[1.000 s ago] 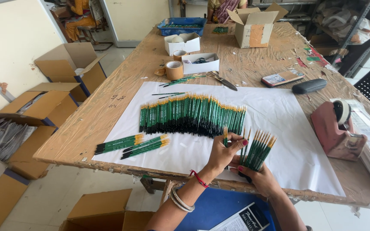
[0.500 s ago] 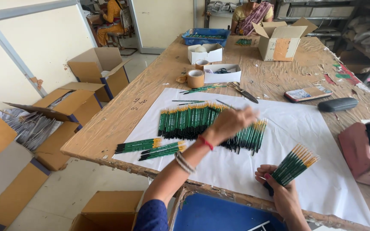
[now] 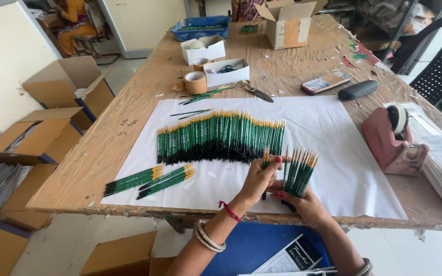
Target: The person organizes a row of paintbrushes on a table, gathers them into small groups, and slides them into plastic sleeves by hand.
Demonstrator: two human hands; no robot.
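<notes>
Pinching one slim green brush (image 3: 265, 162), left hand (image 3: 260, 180) beside fanned bunch (image 3: 299, 171).

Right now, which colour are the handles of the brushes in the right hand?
Green, with yellowish tips, on the fanned brushes held by the right hand; the head view shows it.

I count two rolls of brown packing tape (image 3: 195, 82) on the worktop (image 3: 129, 122), two small white cardboard boxes (image 3: 226, 71), one open brown carton (image 3: 287, 24), one blue plastic tray (image 3: 200, 25), one pink tape dispenser (image 3: 392, 143), one white paper sheet (image 3: 344, 153), and two loose bundles of green-handled brushes (image 3: 149, 180).
</notes>
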